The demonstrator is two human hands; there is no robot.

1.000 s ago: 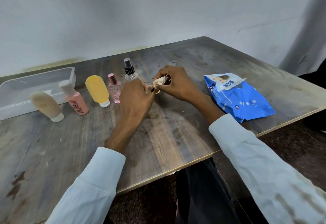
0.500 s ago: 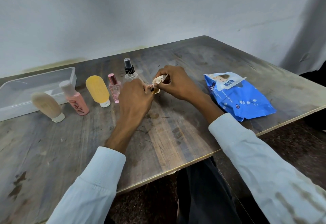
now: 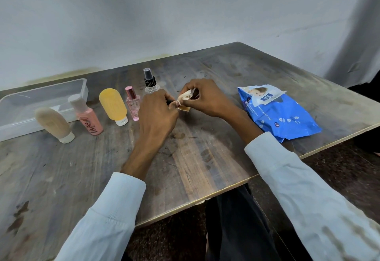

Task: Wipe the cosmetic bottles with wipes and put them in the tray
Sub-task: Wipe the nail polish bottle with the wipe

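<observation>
Wooden table [image 3: 195,170] fills the view. Clear tray [image 3: 44,100] at far left, nothing in it that shows. Blue wipes pack [image 3: 279,116] lies at right. Standing in a row from left: beige tube [image 3: 53,124], pink bottle [image 3: 87,117], yellow tube [image 3: 113,104], small pink perfume bottle [image 3: 133,104], clear spray bottle [image 3: 150,81]. At centre, left hand [image 3: 157,113] and right hand [image 3: 205,98] meet; both pinch a small amber bottle [image 3: 184,108] wrapped in a wipe [image 3: 186,97], above the table.
</observation>
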